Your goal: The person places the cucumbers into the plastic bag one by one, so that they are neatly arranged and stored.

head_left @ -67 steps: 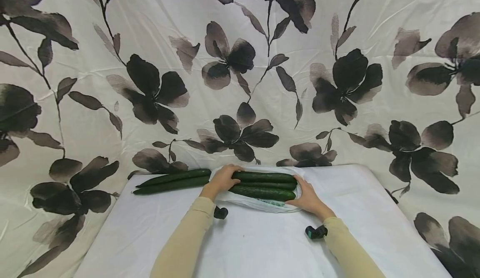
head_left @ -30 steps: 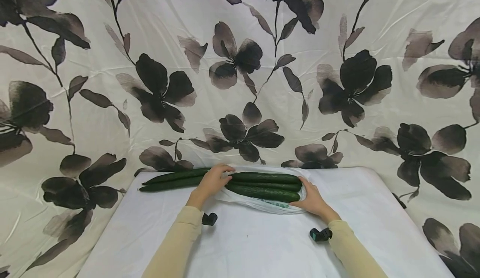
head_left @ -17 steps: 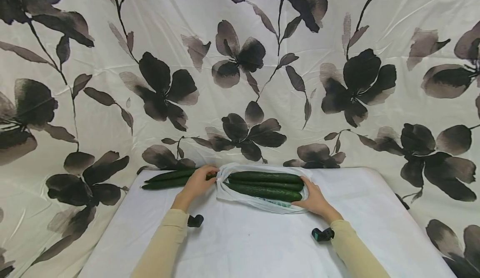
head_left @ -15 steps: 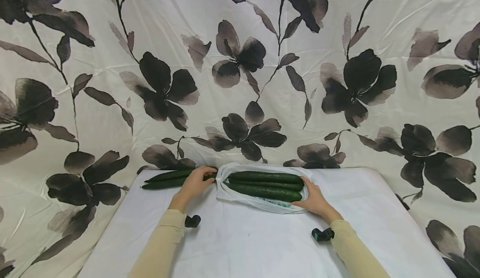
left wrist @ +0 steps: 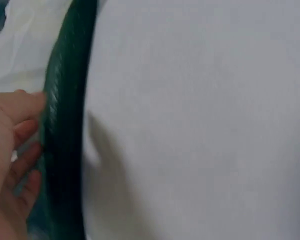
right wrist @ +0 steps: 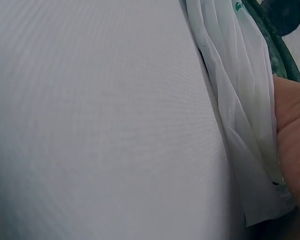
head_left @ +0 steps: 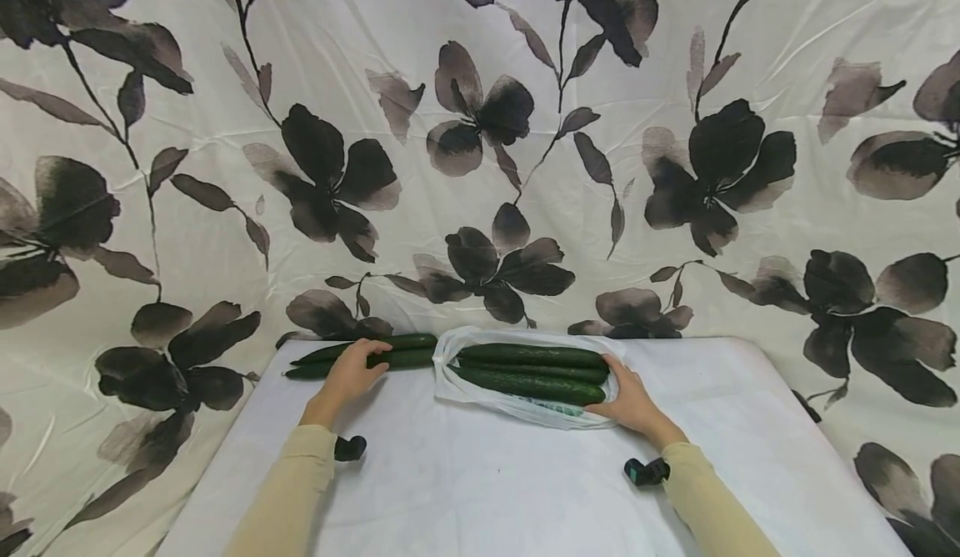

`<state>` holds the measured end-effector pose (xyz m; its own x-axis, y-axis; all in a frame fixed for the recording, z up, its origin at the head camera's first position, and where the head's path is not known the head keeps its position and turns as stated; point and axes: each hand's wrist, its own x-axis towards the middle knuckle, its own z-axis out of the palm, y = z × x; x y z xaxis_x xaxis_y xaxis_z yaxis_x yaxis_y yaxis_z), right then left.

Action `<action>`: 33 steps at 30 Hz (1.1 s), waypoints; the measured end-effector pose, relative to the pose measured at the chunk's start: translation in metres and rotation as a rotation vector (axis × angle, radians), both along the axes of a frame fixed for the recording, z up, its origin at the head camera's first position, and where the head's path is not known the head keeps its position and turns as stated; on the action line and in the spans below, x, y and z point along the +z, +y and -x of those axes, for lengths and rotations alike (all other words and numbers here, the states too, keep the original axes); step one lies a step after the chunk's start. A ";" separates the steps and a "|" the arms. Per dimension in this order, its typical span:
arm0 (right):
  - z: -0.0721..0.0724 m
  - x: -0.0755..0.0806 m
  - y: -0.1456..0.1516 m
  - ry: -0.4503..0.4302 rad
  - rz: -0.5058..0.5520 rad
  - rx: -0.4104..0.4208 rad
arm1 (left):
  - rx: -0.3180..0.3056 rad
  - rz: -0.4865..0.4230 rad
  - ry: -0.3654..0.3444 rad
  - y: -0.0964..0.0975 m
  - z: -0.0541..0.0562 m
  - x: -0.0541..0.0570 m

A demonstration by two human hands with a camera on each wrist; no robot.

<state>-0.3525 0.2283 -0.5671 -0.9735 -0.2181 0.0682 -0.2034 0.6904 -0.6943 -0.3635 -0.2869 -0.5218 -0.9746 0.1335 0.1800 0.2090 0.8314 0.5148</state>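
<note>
Three dark green cucumbers (head_left: 525, 381) lie side by side in a thin white plastic bag (head_left: 555, 413) at the back of the table. My right hand (head_left: 632, 403) curves round their right ends and grips them with the bag; in the right wrist view only the side of the hand shows beside the folded bag (right wrist: 240, 110). Left of the bag lie two more cucumbers (head_left: 411, 358), outside it. Over their middle is my left hand (head_left: 351, 373), its fingers loosely bent and spread. In the left wrist view its thumb is against or just beside a cucumber (left wrist: 65, 125).
A white cloth (head_left: 495, 482) covers the table. Behind its far edge hangs a floral backdrop (head_left: 480, 157). Each wrist carries a small black camera, the left camera (head_left: 350, 449) and the right camera (head_left: 647, 472).
My left hand has let go of the bag's left side and moved left over the two loose cucumbers. My right hand has stayed at the right ends of the bagged cucumbers.
</note>
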 end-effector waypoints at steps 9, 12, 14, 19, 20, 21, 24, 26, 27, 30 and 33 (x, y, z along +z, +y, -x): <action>0.000 -0.004 -0.001 0.011 -0.003 0.003 | 0.081 0.008 -0.005 -0.025 0.004 -0.014; 0.000 -0.005 -0.001 0.018 0.002 0.002 | 0.067 0.038 -0.023 -0.029 0.007 -0.016; 0.000 -0.005 -0.001 0.024 0.003 0.002 | 0.041 0.066 -0.036 -0.029 0.007 -0.016; -0.001 -0.003 -0.002 0.037 0.006 -0.002 | -0.029 0.127 -0.040 -0.027 0.006 -0.012; -0.001 -0.002 -0.002 0.038 0.007 -0.003 | -0.035 0.126 -0.042 -0.026 0.006 -0.011; -0.001 -0.002 -0.002 0.040 0.007 -0.004 | -0.040 0.118 -0.045 -0.025 0.006 -0.011; -0.002 -0.002 -0.002 0.038 0.006 -0.007 | -0.041 0.088 -0.057 -0.023 0.006 -0.013; -0.002 -0.002 -0.002 0.033 0.005 -0.010 | -0.046 0.088 -0.057 -0.023 0.005 -0.015; -0.002 -0.002 -0.002 0.031 0.006 -0.011 | -0.052 0.089 -0.052 -0.023 0.005 -0.016; -0.003 -0.001 -0.002 0.033 0.008 -0.012 | -0.087 0.126 -0.009 -0.022 0.002 -0.018; -0.003 -0.001 -0.003 0.040 0.009 -0.016 | -0.119 0.168 0.043 -0.020 0.000 -0.018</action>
<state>-0.3493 0.2255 -0.5684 -0.9733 -0.2017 0.1092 -0.2201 0.6873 -0.6922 -0.3636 -0.3068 -0.5400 -0.9420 0.2790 0.1864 0.3297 0.8728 0.3598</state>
